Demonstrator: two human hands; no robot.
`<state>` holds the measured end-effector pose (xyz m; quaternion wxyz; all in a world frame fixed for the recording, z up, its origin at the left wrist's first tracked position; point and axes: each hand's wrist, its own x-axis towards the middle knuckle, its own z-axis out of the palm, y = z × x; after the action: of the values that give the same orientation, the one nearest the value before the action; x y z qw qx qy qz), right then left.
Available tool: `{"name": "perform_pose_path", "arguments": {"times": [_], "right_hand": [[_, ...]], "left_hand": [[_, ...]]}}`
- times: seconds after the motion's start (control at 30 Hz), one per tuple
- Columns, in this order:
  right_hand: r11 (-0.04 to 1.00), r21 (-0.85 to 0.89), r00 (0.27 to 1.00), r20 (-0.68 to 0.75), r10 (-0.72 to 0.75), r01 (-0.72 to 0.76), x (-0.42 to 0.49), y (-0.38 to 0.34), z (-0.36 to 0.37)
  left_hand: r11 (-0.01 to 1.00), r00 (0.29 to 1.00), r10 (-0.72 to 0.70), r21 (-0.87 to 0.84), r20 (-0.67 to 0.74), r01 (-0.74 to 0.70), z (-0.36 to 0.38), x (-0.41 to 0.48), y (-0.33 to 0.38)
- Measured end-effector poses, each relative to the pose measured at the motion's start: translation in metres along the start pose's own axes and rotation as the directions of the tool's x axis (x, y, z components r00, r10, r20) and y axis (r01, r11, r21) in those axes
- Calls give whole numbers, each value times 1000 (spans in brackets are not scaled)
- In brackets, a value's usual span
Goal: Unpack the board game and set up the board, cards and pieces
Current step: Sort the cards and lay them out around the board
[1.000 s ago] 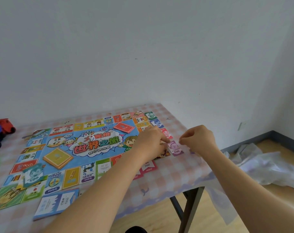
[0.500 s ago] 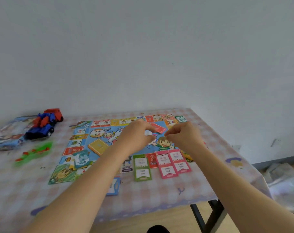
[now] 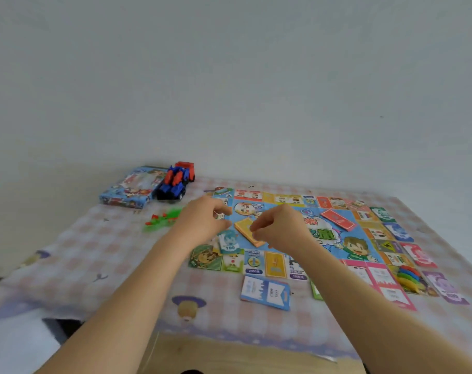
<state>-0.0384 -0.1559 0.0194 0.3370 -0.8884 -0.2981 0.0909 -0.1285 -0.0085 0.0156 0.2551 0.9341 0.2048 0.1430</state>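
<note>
Pink-and-white checked cloth (image 3: 94, 252) across the whole table, under a plain pale wall. Flat on it at centre right, the game board (image 3: 364, 233), blue in the middle and ringed with coloured squares. Reaching in from the bottom edge, two bare forearms, hiding part of the board's near rim.

Left hand (image 3: 202, 225) over the board's left edge, fingers curled in, thumb close to fingertips; whether pinching anything, impossible to tell. Right hand (image 3: 280, 230) just beside it, likewise curled, forefinger and thumb drawn close, any contents too blurred to make out.

Between and beneath the two hands, a yellow card stack (image 3: 244, 228) on the board, partly covered by the right hand. Further right on the board, a red card stack (image 3: 338, 220). Near the board's lower left corner, a teal 100 note (image 3: 228, 242).

Off the near edge, a blue-and-white card (image 3: 265, 292). At lower right, pink cards (image 3: 385, 282), a heap of coloured tokens (image 3: 408, 276) and a purple note (image 3: 445, 287).

At the table's upper left, the game box (image 3: 127, 190), just beside a red-and-blue toy truck (image 3: 175, 182). Below them, green plastic pieces (image 3: 163, 220) near the left wrist.
</note>
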Motion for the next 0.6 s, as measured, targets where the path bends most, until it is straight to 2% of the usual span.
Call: {"name": "perform_pose_path", "arguments": {"times": [0.1, 0.17, 0.33, 0.43, 0.6], "right_hand": [[996, -81, 994, 107, -29, 38, 5, -13, 18], [988, -142, 991, 131, -40, 59, 8, -17, 27], [927, -375, 999, 38, 0, 14, 17, -25, 46], [886, -463, 999, 34, 28, -9, 19, -26, 54], [900, -435, 997, 46, 57, -32, 19, -26, 56]], "left_hand": [[998, 998, -56, -20, -11, 56, -8, -4, -19], [997, 997, -69, -25, -17, 68, -10, -5, -27], [998, 998, -48, -31, -36, 46, -9, -6, -39], [999, 997, -35, -31, -68, 33, -5, -4, -37], [997, 998, -30, -68, -53, 27, -4, 0, -36]]}}
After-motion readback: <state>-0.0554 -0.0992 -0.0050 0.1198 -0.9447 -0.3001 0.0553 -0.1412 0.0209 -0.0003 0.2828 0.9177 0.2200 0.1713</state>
